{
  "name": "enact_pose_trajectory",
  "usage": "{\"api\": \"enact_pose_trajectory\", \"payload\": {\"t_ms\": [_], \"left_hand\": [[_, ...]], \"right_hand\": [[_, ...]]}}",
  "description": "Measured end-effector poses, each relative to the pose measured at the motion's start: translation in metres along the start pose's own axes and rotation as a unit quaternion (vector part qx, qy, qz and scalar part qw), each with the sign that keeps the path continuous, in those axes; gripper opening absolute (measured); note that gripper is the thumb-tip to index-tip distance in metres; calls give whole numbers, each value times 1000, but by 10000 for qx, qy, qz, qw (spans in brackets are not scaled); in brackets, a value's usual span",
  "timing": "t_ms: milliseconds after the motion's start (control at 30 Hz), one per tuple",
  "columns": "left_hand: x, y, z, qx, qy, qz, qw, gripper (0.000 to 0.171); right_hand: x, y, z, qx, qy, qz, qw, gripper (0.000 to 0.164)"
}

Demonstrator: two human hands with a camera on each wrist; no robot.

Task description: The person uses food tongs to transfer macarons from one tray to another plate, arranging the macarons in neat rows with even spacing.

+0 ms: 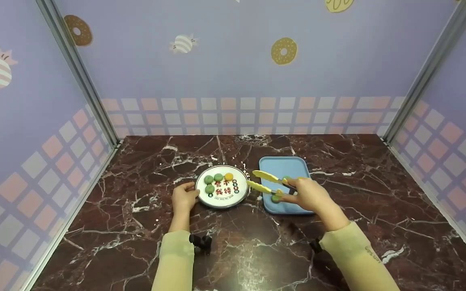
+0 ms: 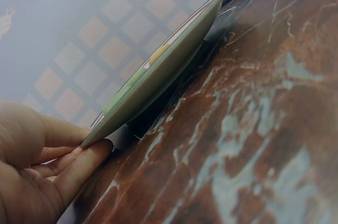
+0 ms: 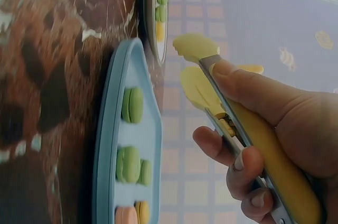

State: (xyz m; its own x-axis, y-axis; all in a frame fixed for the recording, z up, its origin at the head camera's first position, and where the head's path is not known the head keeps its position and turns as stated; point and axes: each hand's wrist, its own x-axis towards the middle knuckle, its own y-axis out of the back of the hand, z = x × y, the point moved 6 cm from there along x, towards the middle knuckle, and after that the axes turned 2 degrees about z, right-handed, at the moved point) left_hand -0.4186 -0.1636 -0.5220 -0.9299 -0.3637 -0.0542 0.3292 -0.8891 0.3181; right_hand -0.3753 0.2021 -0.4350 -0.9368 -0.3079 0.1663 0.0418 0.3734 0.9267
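Note:
My left hand pinches the left rim of a round white plate, which shows red lettering. In the left wrist view, the thumb lies over the rim and fingers reach underneath. Several green macarons and one yellow macaron sit along the plate's upper left. Tongs with yellow tips are gripped in my right hand, above the blue tray. Their tips are apart with nothing between them, pointing toward the plate. On the tray lie several green macarons, a pinkish macaron and a yellow one.
Plate and tray stand side by side on a dark red marbled tabletop. Purple patterned panels rise at the back and both sides, joined by metal corner posts. A black wrist strap piece shows beside the left sleeve.

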Motion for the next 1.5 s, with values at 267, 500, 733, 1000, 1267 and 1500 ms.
{"api": "enact_pose_trajectory", "payload": {"t_ms": [267, 500, 733, 1000, 1267, 1500], "left_hand": [[0, 1, 0, 100, -43, 51, 9999, 39], [-2, 1, 0, 78, 25, -15, 10000, 39], [-1, 1, -1, -41, 77, -59, 9999, 41], [0, 0, 0, -50, 37, -40, 10000, 40], [0, 1, -1, 15, 53, -9, 10000, 39], [0, 2, -1, 25, 61, -2, 10000, 39]], "right_hand": [[-8, 8, 23, 14, -336, -99, 9994, 39], [-16, 14, 38, -112, -419, -170, 9989, 61], [-19, 19, 52, -201, -637, -203, 9976, 57], [-23, 22, 69, -146, -898, -53, 9958, 66], [-22, 20, 76, -198, -991, -66, 9949, 76], [-19, 18, 79, -216, -1131, -193, 9932, 77]]}}
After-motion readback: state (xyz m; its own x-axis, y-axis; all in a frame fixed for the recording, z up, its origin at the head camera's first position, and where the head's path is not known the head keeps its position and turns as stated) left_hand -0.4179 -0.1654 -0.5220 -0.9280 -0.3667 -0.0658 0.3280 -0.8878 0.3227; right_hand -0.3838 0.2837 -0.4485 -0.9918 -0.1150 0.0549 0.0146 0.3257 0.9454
